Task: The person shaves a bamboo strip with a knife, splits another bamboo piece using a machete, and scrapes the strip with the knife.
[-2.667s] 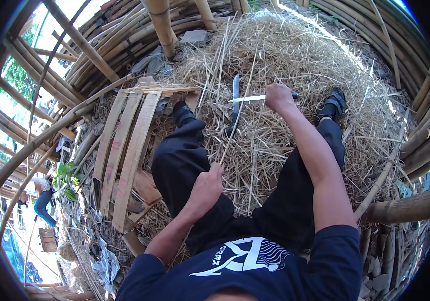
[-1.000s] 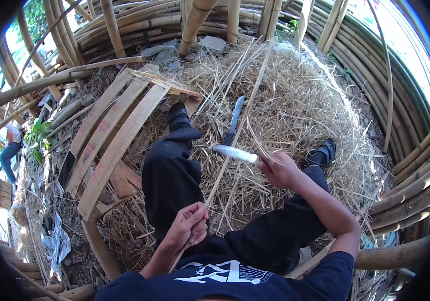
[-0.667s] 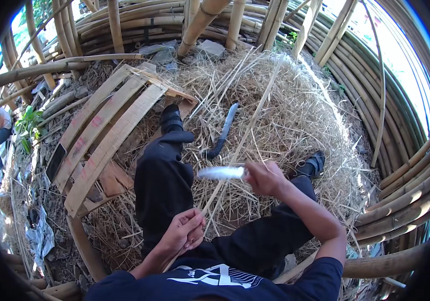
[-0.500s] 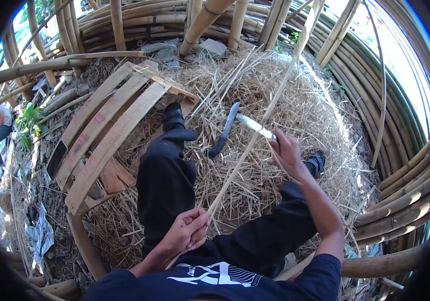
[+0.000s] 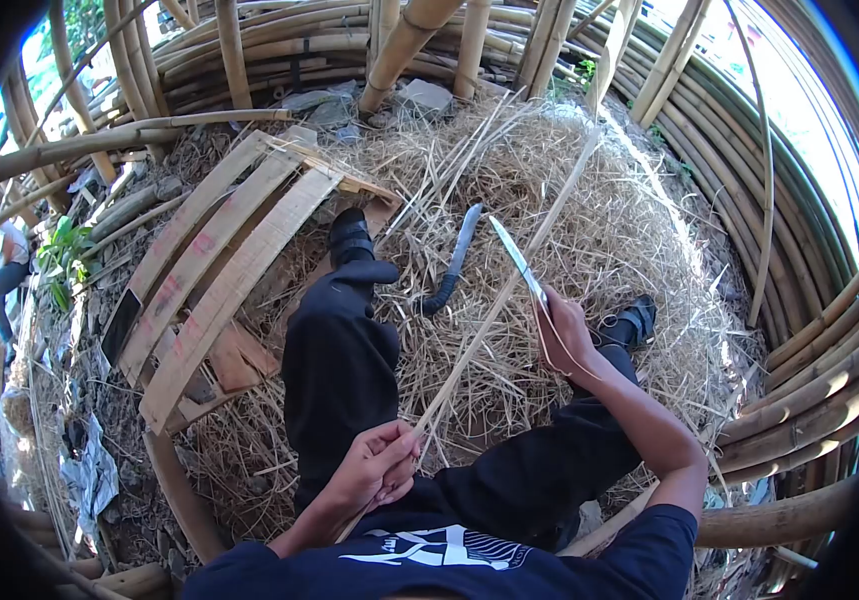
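Note:
My left hand (image 5: 377, 466) is closed round the lower end of a long, pale bamboo strip (image 5: 479, 338), close to my shirt. The strip slants up and to the right, away from me. In my right hand (image 5: 567, 338) is a knife (image 5: 512, 252), its handle hidden by the fingers and its bright blade pointing up and left. The blade lies just left of the strip's middle, and whether they touch I cannot tell. A thin, curled sliver hangs by my right hand. Beyond, a machete (image 5: 463, 243) with a dark, ribbed handle rests on the shavings.
A wooden slatted pallet (image 5: 239, 255) leans at the left of my leg. Bamboo shavings (image 5: 629, 245) cover the ground between my feet. Stacked bamboo poles (image 5: 729, 215) curve along the right and back. A person (image 5: 4, 275) is at the far left edge.
My right hand has come slightly down towards me, and the knife blade has turned to point more steeply upwards. My left hand keeps its hold on the strip in nearly the same place.

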Available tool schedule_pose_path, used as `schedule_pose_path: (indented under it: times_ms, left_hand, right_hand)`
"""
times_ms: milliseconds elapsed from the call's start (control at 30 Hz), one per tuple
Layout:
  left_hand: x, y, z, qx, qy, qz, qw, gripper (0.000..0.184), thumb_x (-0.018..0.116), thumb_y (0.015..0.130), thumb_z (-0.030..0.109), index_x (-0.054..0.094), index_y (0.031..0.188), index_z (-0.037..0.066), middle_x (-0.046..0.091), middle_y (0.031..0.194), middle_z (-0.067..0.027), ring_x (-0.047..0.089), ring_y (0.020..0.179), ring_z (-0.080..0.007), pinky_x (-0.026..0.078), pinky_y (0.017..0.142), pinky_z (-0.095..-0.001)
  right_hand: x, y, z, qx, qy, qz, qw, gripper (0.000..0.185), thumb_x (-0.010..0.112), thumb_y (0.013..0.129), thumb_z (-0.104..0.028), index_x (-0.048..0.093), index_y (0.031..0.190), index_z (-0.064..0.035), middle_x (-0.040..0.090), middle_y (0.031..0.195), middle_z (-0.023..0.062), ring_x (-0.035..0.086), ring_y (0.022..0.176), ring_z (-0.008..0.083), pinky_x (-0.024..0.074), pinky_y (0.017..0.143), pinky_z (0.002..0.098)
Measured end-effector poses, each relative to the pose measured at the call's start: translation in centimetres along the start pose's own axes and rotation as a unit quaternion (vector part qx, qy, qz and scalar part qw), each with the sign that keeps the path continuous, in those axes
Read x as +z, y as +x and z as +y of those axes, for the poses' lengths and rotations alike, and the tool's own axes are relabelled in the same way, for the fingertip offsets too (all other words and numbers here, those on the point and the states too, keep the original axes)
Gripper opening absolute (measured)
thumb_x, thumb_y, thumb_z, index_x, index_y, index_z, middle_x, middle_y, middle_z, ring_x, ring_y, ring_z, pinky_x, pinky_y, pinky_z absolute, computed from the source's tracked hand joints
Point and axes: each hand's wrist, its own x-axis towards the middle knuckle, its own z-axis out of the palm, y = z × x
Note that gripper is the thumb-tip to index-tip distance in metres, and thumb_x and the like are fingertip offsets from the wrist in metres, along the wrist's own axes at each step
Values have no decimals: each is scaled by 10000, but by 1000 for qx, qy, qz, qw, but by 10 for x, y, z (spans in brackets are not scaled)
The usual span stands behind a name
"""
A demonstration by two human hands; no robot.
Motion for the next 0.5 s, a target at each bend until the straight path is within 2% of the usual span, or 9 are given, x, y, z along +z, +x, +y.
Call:
schedule_pose_path:
  times_ms: [133,167,233,267,367,400,433,467,500]
  left_hand:
    - [3,2,0,-10,-2,-3,1000,221,455,1004,195,476,856,33,307,476,41,284,340,-40,280,351,-200]
    - [2,4,-1,-5,5,-4,1000,221,455,1004,196,477,857,33,307,478,41,284,342,-40,281,350,-200]
    - [2,5,-6,-3,8,-6,1000,222,456,1004,197,477,857,33,306,480,41,284,343,-40,281,350,-200]
    - [3,5,-6,-16,7,-9,1000,224,454,1005,200,477,857,33,306,481,41,284,343,-40,280,350,-201]
    - [6,5,-7,-24,7,-8,1000,218,446,1008,193,483,867,31,315,488,43,286,345,-38,284,349,-195]
    - [7,7,-5,-11,12,-10,1000,211,440,1009,183,489,876,27,325,494,45,288,346,-37,288,350,-190]
    - [8,8,-3,-9,13,-12,1000,211,440,1009,183,489,876,27,325,494,45,288,346,-37,288,350,-190]
    - [11,9,0,-1,3,-11,1000,218,438,1011,189,487,873,27,323,493,45,287,346,-37,289,350,-190]
    - [12,9,1,4,-8,-7,1000,225,436,1012,194,484,870,27,321,493,45,286,346,-37,290,350,-189]
  right_hand:
    - [6,-14,-1,28,13,21,999,236,435,981,-208,486,939,18,464,578,233,468,533,436,347,501,455]
    - [10,-19,2,141,182,-9,973,263,436,988,-253,490,910,-9,461,577,163,450,496,335,340,468,400]
    - [14,-28,5,347,487,-66,799,325,438,1002,-344,500,850,-63,456,575,22,415,421,134,325,402,290]
    - [14,-30,4,300,398,-39,866,360,445,991,-412,494,820,-99,420,626,-54,360,455,28,317,394,217]
    - [16,-34,-8,323,470,12,821,372,440,993,-412,490,821,-86,440,622,-37,384,457,41,329,392,227]
    - [14,-42,-23,319,415,-44,851,337,450,999,-345,502,841,-52,436,597,-22,401,456,70,359,412,269]
    - [30,-52,-27,-58,165,-51,983,236,472,955,-248,480,802,-69,400,524,71,389,398,209,343,413,353]
    - [13,-56,-68,75,88,-223,968,201,486,956,-201,512,922,-5,507,556,109,520,467,346,418,490,392]
    - [21,-64,-71,-16,103,-231,967,186,507,945,-216,500,964,-31,546,609,146,545,521,403,425,482,424]
